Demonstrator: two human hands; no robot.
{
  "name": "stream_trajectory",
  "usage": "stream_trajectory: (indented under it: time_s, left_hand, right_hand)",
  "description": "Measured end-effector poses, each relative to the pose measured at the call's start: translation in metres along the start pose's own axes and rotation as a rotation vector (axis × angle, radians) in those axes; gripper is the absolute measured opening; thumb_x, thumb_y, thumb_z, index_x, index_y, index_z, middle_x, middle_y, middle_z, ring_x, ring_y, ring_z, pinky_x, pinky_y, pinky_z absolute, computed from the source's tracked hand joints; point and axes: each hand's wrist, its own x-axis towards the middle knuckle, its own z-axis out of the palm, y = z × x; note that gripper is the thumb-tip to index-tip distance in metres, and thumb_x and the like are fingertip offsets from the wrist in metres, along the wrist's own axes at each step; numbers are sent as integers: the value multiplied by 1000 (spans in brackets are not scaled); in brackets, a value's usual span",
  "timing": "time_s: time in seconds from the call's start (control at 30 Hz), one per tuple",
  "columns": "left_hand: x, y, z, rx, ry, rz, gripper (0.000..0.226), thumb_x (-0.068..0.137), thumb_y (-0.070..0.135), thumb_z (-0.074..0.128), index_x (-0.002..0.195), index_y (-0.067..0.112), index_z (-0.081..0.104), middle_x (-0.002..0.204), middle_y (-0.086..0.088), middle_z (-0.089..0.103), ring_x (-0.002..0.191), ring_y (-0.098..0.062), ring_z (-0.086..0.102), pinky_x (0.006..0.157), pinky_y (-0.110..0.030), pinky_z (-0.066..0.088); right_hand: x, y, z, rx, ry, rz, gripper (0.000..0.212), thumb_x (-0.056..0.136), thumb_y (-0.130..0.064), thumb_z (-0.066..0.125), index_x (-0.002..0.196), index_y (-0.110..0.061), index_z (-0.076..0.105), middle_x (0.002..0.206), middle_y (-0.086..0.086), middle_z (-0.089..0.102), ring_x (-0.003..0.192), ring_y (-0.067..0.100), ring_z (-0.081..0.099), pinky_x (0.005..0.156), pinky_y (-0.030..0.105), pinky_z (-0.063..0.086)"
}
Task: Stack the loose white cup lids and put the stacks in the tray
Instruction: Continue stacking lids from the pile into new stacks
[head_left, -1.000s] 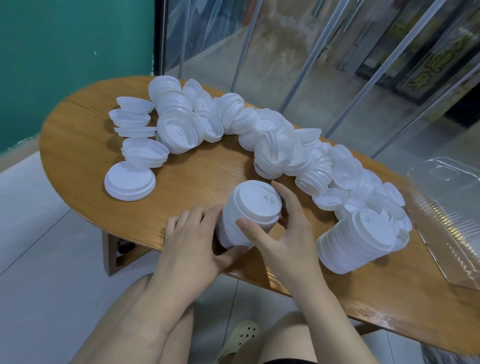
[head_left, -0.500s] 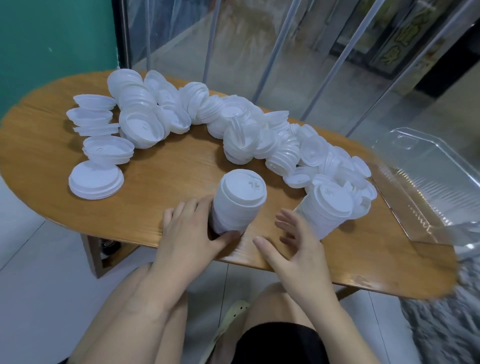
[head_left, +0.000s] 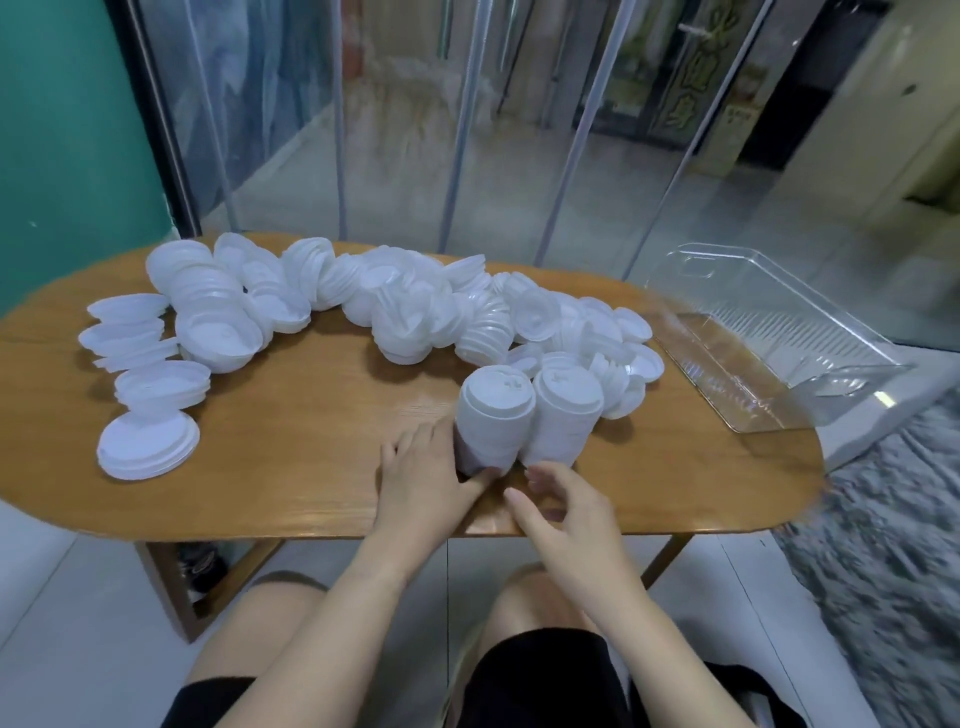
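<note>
Dozens of loose white lids (head_left: 415, 306) sprawled in a long heap across the far half of the oval wooden table (head_left: 291, 415), running from the far left toward the right end. Left of that heap lay a few smaller, short piles, the nearest of them a flat stack (head_left: 148, 449) sitting by itself toward the near left edge. At the far right end of the table sat the clear plastic tray (head_left: 769, 332), well apart from both of my hands; I could see nothing white lying in it, only the wood grain showing through its ribbed floor.

Near the table's front edge, two tall stacks stood side by side and leaned away from me, touching each other. My left hand (head_left: 426, 483) gripped the left stack (head_left: 493, 421) low on its near side, fingers wrapped around its left flank and my thumb pressed against its base. The right stack (head_left: 563, 415) stood just beside it, backed against the loose lids. My right hand (head_left: 563, 506) was just in front of that second stack's base with fingers loosely curled and nothing held; whether the fingertips actually touched it, I could not tell.
</note>
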Motion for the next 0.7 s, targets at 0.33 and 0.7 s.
stream_trajectory:
  time_s: [0.33,0.7]
  left_hand:
    - [-1,1,-7,12,-71,45,63,80,74,62,125,31,52,116,13,61,114,-15,51,99,-39,34]
    - [-66,-135,-134,310,179,-85,49,91,53,67,127,18,65,110,3,55,104,-21,52,94,-36,37]
  right_hand:
    - [-6,-4,14,89,-29,3,22,94,-22,75,99,-41,64,99,-19,70,99,-7,65,82,15,53]
    - [23,-54,113,162,-257,-62,31,98,-31,69,127,-22,66,118,-10,67,106,-5,62,79,4,46]
